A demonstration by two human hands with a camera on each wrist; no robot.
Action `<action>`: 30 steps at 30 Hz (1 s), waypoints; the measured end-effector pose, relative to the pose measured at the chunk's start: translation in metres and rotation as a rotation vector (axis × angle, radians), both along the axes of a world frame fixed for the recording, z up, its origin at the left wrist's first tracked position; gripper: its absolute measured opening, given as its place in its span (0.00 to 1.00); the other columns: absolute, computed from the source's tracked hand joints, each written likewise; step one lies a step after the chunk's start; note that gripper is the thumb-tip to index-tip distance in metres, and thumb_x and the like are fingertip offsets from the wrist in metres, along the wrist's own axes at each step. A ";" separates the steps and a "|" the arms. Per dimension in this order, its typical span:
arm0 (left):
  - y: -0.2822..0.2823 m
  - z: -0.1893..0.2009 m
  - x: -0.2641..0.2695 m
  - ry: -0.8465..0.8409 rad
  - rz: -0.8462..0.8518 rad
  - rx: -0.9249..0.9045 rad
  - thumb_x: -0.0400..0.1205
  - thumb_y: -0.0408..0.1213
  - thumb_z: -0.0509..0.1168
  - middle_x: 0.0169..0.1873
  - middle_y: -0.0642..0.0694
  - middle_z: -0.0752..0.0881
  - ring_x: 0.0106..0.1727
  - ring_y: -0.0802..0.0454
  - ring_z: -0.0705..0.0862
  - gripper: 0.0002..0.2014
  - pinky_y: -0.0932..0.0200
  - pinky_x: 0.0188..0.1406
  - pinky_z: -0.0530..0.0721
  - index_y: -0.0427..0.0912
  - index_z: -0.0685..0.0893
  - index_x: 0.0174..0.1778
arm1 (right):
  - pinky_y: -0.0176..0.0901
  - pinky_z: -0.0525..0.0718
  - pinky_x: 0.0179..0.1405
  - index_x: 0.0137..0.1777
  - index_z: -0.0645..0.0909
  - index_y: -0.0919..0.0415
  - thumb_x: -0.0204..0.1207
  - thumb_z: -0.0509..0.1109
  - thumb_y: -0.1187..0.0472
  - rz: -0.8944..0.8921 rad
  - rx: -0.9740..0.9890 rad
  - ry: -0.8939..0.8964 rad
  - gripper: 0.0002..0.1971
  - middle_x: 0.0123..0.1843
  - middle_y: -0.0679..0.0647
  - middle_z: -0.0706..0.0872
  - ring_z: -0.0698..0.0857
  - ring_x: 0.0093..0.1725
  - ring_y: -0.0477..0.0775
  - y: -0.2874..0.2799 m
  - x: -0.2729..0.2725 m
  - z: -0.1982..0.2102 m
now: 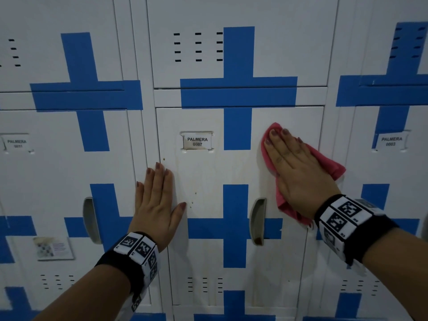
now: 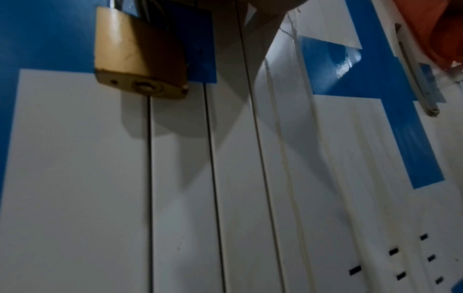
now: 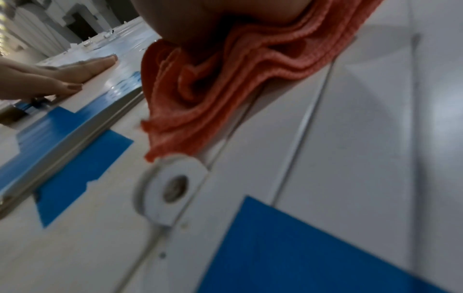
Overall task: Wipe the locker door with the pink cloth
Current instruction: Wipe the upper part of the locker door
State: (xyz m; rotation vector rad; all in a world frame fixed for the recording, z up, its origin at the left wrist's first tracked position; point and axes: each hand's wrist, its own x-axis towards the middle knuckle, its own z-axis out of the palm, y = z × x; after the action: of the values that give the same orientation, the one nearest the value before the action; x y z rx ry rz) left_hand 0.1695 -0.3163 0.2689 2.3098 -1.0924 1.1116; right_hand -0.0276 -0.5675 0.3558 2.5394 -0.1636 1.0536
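Right fingers [image 1: 279, 144]: straight, close together, laid flat on the pink cloth [image 1: 328, 163]; nothing gripped, cloth only pressed. Flat contact spreads load over the fabric, judged suited to a sliding stroke. Right hand [image 1: 298, 172] placed on the upper right part of the locker door [image 1: 203, 177], just right of the blue vertical stripe [image 1: 237, 128] and above the recessed handle [image 1: 257, 221].

Pink cloth: bunched and folded, trapped between palm and door, with loose corners out to the right and below the wrist. In the right wrist view, folds [image 3: 225, 85] hang close above a round white lock tab [image 3: 172, 188]; contact between the two cannot be told through blur.

Left fingers [image 1: 159, 177]: extended, thumb spread, flat against the left edge of the same door, across the seam to the frame. Holding nothing. Left hand [image 1: 157, 205] judged to brace the door against the push of the wiping hand.

Small brown specks [image 1: 193, 200] and a faint yellowish stain on the door between the hands, below the label plate [image 1: 197, 142] marked PALMERA 0007: probably unwiped area. Brass padlock [image 2: 140, 55] on the neighbouring locker, clear of the work.
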 end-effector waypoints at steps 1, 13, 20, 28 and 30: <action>0.000 0.000 0.000 0.001 0.002 0.002 0.83 0.59 0.38 0.81 0.44 0.34 0.82 0.46 0.36 0.36 0.53 0.78 0.32 0.43 0.34 0.81 | 0.44 0.37 0.79 0.83 0.42 0.59 0.75 0.48 0.61 0.001 -0.016 0.014 0.36 0.84 0.54 0.44 0.38 0.82 0.49 -0.003 -0.003 -0.001; 0.000 -0.001 0.001 -0.009 0.000 -0.002 0.84 0.58 0.38 0.82 0.44 0.35 0.82 0.46 0.37 0.36 0.53 0.78 0.32 0.42 0.35 0.81 | 0.46 0.37 0.80 0.82 0.41 0.59 0.75 0.45 0.59 -0.004 0.144 -0.166 0.34 0.83 0.52 0.42 0.36 0.82 0.47 -0.009 -0.010 0.006; -0.001 -0.002 0.001 -0.017 0.011 -0.009 0.84 0.58 0.38 0.82 0.44 0.36 0.82 0.45 0.37 0.35 0.52 0.78 0.34 0.42 0.36 0.82 | 0.42 0.31 0.79 0.82 0.47 0.61 0.72 0.48 0.62 0.039 0.131 -0.215 0.36 0.83 0.52 0.44 0.38 0.82 0.50 0.007 0.009 0.013; -0.001 -0.001 0.000 -0.015 0.017 -0.012 0.84 0.58 0.38 0.82 0.44 0.35 0.82 0.46 0.37 0.35 0.53 0.78 0.33 0.42 0.36 0.82 | 0.46 0.35 0.79 0.83 0.42 0.57 0.72 0.48 0.64 0.039 0.016 -0.081 0.37 0.84 0.53 0.45 0.36 0.82 0.50 0.010 0.010 -0.004; -0.001 -0.001 0.000 -0.016 0.010 -0.013 0.84 0.58 0.38 0.82 0.44 0.36 0.82 0.46 0.38 0.35 0.54 0.78 0.32 0.42 0.36 0.82 | 0.47 0.37 0.80 0.83 0.43 0.57 0.72 0.50 0.65 0.047 -0.009 -0.064 0.37 0.84 0.53 0.46 0.38 0.83 0.51 0.006 0.007 -0.007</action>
State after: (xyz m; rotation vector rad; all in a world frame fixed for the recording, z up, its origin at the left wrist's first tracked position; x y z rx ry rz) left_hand 0.1694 -0.3177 0.2679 2.3024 -1.0771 1.1395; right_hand -0.0203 -0.5614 0.3484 2.5144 -0.1168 1.1516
